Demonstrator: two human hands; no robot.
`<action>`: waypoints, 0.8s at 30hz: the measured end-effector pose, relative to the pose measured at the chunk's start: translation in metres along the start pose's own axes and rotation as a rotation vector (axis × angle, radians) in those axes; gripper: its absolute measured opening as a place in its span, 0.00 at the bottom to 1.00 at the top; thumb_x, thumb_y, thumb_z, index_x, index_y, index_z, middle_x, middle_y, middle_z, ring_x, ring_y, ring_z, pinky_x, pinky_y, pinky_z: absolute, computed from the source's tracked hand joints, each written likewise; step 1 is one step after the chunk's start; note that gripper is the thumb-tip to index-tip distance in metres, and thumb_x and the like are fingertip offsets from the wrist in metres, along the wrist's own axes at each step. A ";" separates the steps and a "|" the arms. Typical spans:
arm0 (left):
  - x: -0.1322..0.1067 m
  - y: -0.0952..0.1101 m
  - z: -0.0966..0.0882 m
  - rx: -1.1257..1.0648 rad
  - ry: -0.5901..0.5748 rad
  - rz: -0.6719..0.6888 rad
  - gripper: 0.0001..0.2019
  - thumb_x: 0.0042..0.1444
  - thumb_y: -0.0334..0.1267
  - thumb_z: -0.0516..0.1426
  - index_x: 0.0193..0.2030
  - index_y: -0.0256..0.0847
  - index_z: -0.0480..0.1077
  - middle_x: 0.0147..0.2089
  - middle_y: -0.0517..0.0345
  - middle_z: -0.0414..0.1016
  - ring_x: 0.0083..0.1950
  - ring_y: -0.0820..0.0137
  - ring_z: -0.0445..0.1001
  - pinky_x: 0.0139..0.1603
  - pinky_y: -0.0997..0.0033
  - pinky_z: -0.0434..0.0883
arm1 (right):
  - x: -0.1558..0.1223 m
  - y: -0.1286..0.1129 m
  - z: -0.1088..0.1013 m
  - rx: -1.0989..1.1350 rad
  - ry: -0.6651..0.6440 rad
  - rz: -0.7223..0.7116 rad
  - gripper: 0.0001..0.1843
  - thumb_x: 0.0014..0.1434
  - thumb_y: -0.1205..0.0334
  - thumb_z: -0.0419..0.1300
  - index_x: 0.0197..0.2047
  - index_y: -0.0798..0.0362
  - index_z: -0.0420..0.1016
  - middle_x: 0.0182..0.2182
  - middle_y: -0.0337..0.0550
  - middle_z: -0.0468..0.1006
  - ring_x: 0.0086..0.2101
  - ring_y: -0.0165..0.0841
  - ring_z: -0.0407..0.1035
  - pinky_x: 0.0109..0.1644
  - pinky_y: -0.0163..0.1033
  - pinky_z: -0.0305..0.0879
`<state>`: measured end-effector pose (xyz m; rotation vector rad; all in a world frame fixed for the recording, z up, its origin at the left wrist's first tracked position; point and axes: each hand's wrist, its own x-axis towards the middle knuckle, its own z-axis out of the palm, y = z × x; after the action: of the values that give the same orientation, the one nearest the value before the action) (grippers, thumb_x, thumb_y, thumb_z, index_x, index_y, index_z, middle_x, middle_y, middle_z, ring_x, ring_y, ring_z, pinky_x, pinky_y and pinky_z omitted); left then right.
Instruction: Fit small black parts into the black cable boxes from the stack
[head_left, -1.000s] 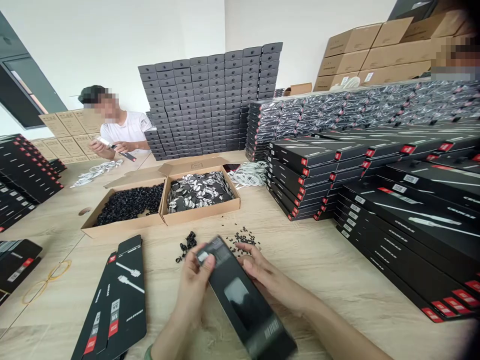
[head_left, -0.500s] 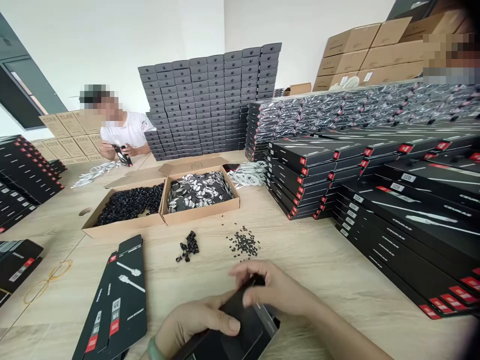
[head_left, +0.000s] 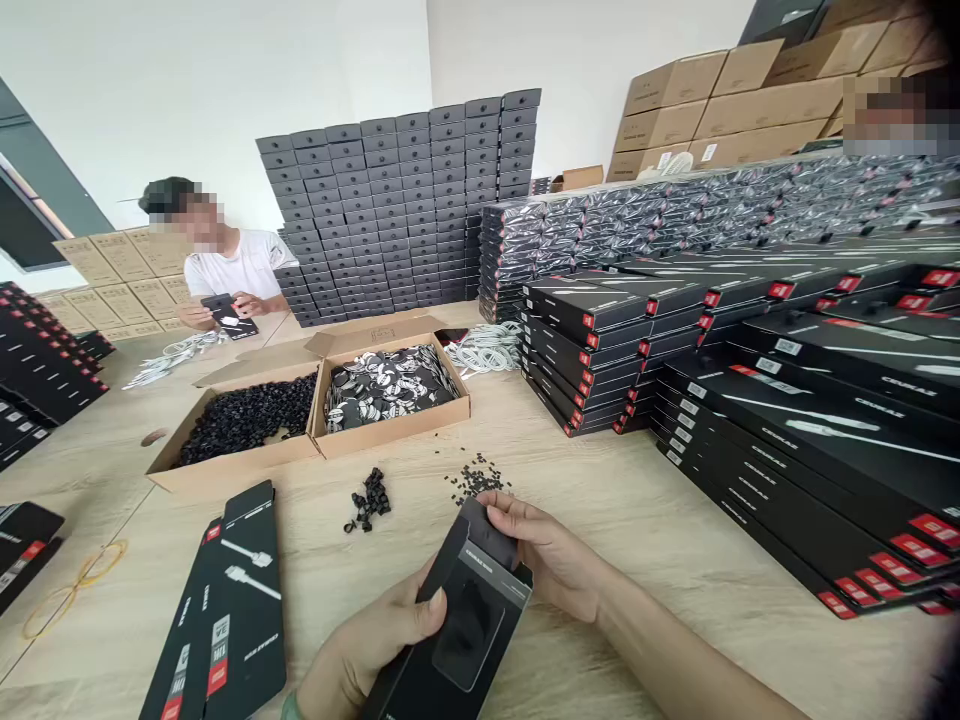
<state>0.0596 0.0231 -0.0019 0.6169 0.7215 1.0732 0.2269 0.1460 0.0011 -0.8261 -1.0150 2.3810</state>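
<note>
The left hand (head_left: 382,635) grips the black cable box (head_left: 469,640) along its left side, thumb laid across the front face. The right hand (head_left: 544,550) is closed over the upper end of the box, with its fingers (head_left: 510,520) resting on the top flap (head_left: 480,530). The box stands tilted, upper end pointing away from the person, over the near part of the desk (head_left: 622,600). Its lower end runs out of view, so contact with the desk cannot be confirmed.

To the left of the hands, a flat black packaging sleeve (head_left: 225,610) with white cable graphics lies on the desk. Yellow rubber bands (head_left: 75,590) lie near the left side. Just beyond the box are a small heap of black pieces (head_left: 369,500) and a looser scatter of black pieces (head_left: 474,478).

Farther on, two adjoining cardboard trays sit side by side. The left tray (head_left: 232,475) holds small black parts; the right tray (head_left: 390,435) holds black-and-white printed pieces. Coiled white cables (head_left: 487,348) lie just right of the trays.

Stacked black boxes (head_left: 787,430) cover the right side of the desk. At the far left, a co-worker (head_left: 232,265) holds a black box (head_left: 229,315) in both hands.
</note>
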 end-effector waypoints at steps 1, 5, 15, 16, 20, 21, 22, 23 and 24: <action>0.001 -0.001 -0.001 -0.013 0.002 -0.008 0.32 0.52 0.46 0.63 0.63 0.41 0.64 0.56 0.44 0.74 0.58 0.54 0.71 0.62 0.57 0.62 | 0.001 0.002 -0.001 0.000 0.016 0.004 0.14 0.50 0.55 0.69 0.38 0.50 0.75 0.30 0.36 0.76 0.29 0.28 0.67 0.34 0.33 0.60; 0.001 -0.002 -0.006 -0.056 0.004 -0.061 0.34 0.54 0.48 0.61 0.65 0.38 0.61 0.52 0.43 0.77 0.50 0.55 0.77 0.56 0.57 0.66 | 0.005 0.005 -0.003 -0.039 0.037 -0.030 0.16 0.51 0.53 0.69 0.42 0.49 0.75 0.34 0.38 0.76 0.32 0.30 0.67 0.37 0.34 0.60; 0.000 -0.010 -0.011 -0.260 0.119 -0.200 0.23 0.54 0.47 0.59 0.51 0.31 0.71 0.40 0.44 0.81 0.36 0.59 0.79 0.40 0.61 0.72 | 0.007 0.002 -0.007 -1.080 0.249 -0.776 0.03 0.54 0.62 0.65 0.32 0.48 0.73 0.41 0.42 0.70 0.48 0.41 0.63 0.54 0.47 0.55; 0.001 -0.012 -0.012 -0.267 0.116 -0.215 0.23 0.53 0.47 0.60 0.49 0.30 0.72 0.40 0.43 0.81 0.37 0.58 0.79 0.40 0.61 0.72 | 0.007 0.002 -0.009 -1.160 0.244 -0.813 0.00 0.57 0.62 0.62 0.33 0.47 0.74 0.43 0.43 0.71 0.49 0.41 0.63 0.55 0.48 0.55; 0.005 -0.014 -0.015 -0.288 0.083 -0.328 0.28 0.54 0.55 0.56 0.47 0.26 0.73 0.40 0.42 0.80 0.34 0.59 0.80 0.37 0.66 0.71 | 0.006 0.000 -0.013 -1.335 0.149 -0.848 0.06 0.62 0.64 0.56 0.35 0.47 0.74 0.47 0.45 0.72 0.51 0.42 0.64 0.56 0.50 0.55; 0.007 -0.014 -0.015 -0.300 0.070 -0.351 0.29 0.54 0.56 0.55 0.47 0.28 0.73 0.40 0.43 0.81 0.33 0.60 0.80 0.37 0.67 0.70 | 0.007 0.000 -0.013 -1.342 0.129 -0.819 0.06 0.62 0.63 0.56 0.35 0.47 0.74 0.48 0.45 0.71 0.51 0.42 0.63 0.56 0.50 0.55; 0.009 -0.014 -0.015 -0.311 0.064 -0.366 0.29 0.54 0.58 0.54 0.46 0.29 0.73 0.38 0.45 0.81 0.33 0.61 0.80 0.36 0.67 0.70 | 0.008 0.000 -0.014 -1.334 0.115 -0.789 0.06 0.62 0.62 0.56 0.34 0.47 0.73 0.49 0.45 0.71 0.52 0.42 0.63 0.57 0.50 0.56; 0.010 -0.013 -0.015 -0.320 0.062 -0.373 0.29 0.54 0.59 0.54 0.45 0.30 0.74 0.37 0.46 0.81 0.32 0.61 0.80 0.35 0.67 0.70 | 0.010 0.000 -0.015 -1.309 0.114 -0.763 0.06 0.63 0.61 0.55 0.34 0.48 0.72 0.49 0.46 0.70 0.53 0.42 0.63 0.57 0.50 0.56; 0.012 -0.012 -0.015 -0.328 0.063 -0.374 0.29 0.54 0.60 0.53 0.43 0.31 0.74 0.36 0.46 0.81 0.31 0.62 0.79 0.35 0.67 0.69 | 0.013 0.000 -0.016 -1.268 0.131 -0.751 0.07 0.63 0.59 0.54 0.35 0.48 0.71 0.49 0.46 0.70 0.53 0.41 0.63 0.56 0.49 0.58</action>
<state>0.0584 0.0312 -0.0231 0.1572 0.6646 0.8394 0.2284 0.1613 -0.0125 -0.7110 -2.2676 0.8818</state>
